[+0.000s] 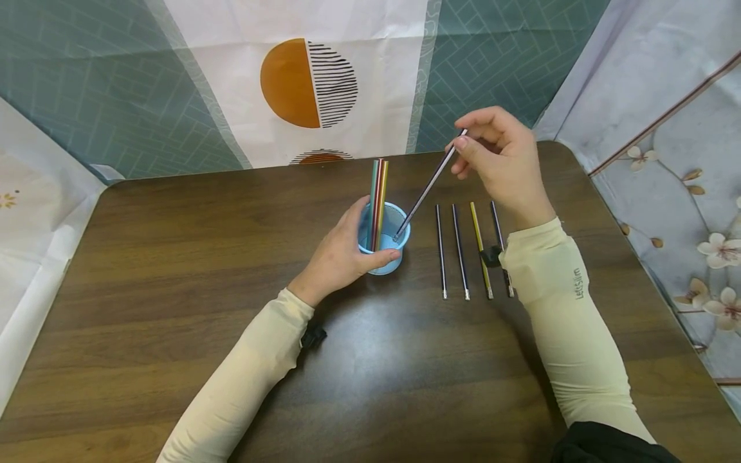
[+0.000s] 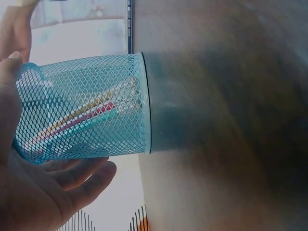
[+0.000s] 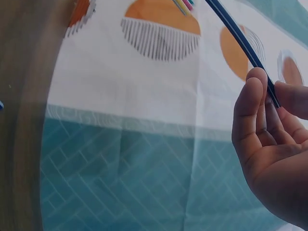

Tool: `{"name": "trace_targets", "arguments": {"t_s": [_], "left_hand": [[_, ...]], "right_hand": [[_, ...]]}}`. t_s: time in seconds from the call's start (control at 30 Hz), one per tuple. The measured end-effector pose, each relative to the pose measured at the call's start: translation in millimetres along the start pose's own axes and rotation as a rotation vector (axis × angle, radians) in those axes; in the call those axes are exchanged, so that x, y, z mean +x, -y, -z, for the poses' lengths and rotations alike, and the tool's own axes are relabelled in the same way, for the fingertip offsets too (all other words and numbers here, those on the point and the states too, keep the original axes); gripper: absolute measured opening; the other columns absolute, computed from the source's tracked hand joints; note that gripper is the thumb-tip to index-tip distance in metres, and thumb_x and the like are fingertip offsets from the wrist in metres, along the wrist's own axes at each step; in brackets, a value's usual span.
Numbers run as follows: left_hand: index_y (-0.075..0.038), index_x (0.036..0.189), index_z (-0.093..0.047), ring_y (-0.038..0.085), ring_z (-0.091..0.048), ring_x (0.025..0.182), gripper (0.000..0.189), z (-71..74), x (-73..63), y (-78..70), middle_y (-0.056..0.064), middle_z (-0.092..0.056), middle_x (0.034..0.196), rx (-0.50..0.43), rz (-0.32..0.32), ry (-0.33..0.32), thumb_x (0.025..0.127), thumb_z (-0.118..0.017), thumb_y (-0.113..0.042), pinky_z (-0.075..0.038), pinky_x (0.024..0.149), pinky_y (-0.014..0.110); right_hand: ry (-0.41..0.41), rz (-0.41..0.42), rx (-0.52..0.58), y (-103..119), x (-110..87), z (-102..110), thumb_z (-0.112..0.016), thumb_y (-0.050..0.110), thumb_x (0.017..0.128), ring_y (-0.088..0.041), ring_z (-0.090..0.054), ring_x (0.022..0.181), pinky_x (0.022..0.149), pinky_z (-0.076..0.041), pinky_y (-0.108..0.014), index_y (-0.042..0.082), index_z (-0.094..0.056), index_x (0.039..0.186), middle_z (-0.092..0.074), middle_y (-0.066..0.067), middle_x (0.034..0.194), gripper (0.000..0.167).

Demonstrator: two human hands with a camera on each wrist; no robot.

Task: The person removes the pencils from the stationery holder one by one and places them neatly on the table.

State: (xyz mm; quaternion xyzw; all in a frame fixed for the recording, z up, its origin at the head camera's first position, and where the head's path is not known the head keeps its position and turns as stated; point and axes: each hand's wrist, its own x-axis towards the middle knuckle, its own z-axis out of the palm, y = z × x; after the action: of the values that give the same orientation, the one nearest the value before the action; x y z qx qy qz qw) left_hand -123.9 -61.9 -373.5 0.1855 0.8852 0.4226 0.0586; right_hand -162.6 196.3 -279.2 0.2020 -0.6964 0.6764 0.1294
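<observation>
A light-blue mesh pencil cup point(image 1: 393, 262) stands upright on the table; my left hand point(image 1: 341, 252) holds it from the left, thumb across the near side. In the left wrist view the mesh cup point(image 2: 86, 108) shows pencils through its wall, with the left hand point(image 2: 43, 187) around it. Teal, red and yellow pencils point(image 1: 378, 206) lean together inside. My right hand point(image 1: 500, 161) pinches a dark pencil point(image 1: 431, 183) near its upper end, its lower end inside the cup's rim. The right wrist view shows this dark blue pencil point(image 3: 240, 41) between thumb and fingers of the right hand point(image 3: 274, 154).
Right of the cup, a row of pencils lies on the brown wooden table point(image 1: 173, 270): a dark one point(image 1: 441, 251), another dark one point(image 1: 460, 251), a yellow one point(image 1: 478, 235) and one more point(image 1: 496, 222) partly behind the right wrist. A patterned cloth point(image 1: 382, 71) hangs behind.
</observation>
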Motion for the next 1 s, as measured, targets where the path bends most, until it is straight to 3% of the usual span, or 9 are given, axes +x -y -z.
{"name": "trace_targets", "arguments": {"t_s": [0.37,0.6,0.8,1.0], "left_hand": [[-0.023,0.148,-0.023,0.018,-0.051,0.109,0.106,-0.6,-0.5,0.9,-0.001,-0.045,0.132,0.009,-0.001,0.001,0.066,-0.067,-0.073,-0.047,0.091,0.039],[-0.024,0.148,-0.023,0.016,-0.052,0.107,0.105,-0.7,-2.8,1.7,-0.002,-0.046,0.132,0.01,0.013,-0.008,0.066,-0.067,-0.074,-0.048,0.089,0.038],[-0.027,0.148,-0.023,0.016,-0.051,0.107,0.106,-2.5,-3.9,2.6,-0.003,-0.045,0.132,0.004,0.023,0.001,0.065,-0.066,-0.075,-0.048,0.088,0.038],[-0.026,0.148,-0.023,0.017,-0.052,0.106,0.104,-1.4,-1.2,0.7,-0.003,-0.046,0.131,-0.004,0.005,-0.005,0.066,-0.067,-0.073,-0.048,0.088,0.038]], "right_hand": [[-0.149,-0.003,0.19,10,1.8,31,-0.066,-0.009,0.083,-0.023,-0.061,0.052,0.053,-0.053,-0.029,-0.009,-0.06,0.103,-0.067,-0.017,0.079,0.021],[-0.151,0.03,0.167,11,2.0,41,-0.064,-0.011,0.083,-0.023,-0.062,0.052,0.052,-0.053,-0.029,-0.011,-0.061,0.102,-0.068,-0.017,0.077,0.02],[-0.152,0.041,0.111,10,-0.4,54,-0.065,-0.009,0.083,-0.021,-0.064,0.063,0.053,-0.053,-0.026,-0.01,-0.063,0.104,-0.069,-0.014,0.077,0.021],[-0.236,0.066,0.102,15,0.6,76,-0.066,-0.009,0.082,-0.021,-0.065,0.068,0.052,-0.053,-0.025,-0.015,-0.064,0.105,-0.069,-0.013,0.074,0.023]]}}
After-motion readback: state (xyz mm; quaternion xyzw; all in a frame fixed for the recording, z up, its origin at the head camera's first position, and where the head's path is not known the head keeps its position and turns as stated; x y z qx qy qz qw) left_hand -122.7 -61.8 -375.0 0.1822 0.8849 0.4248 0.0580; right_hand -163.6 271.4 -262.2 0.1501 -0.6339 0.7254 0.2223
